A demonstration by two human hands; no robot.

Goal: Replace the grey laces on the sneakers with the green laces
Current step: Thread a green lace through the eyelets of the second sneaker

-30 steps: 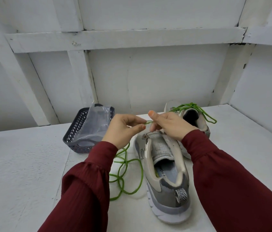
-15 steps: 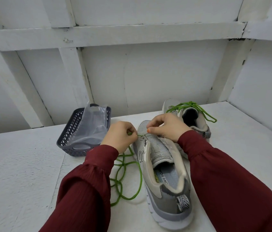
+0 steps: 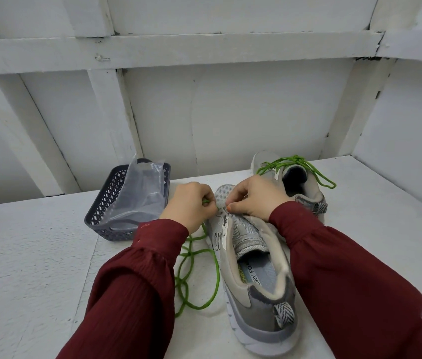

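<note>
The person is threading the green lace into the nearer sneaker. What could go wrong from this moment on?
1. The loose green lace lies in overlapping loops beside the near sneaker; pulled through quickly, it may knot.
2. The left sleeve hangs over those loops and could drag them.
3. The left hand pinches the lace near its tip while the right hand holds the eyelet edge; the tip may slip or miss the hole.

Left hand (image 3: pixel 191 206) pinched the green lace (image 3: pixel 199 270) beside the near sneaker (image 3: pixel 251 281); right hand (image 3: pixel 254 198) gripped its eyelet edge. Basket (image 3: pixel 106 203) stood left of it.
</note>
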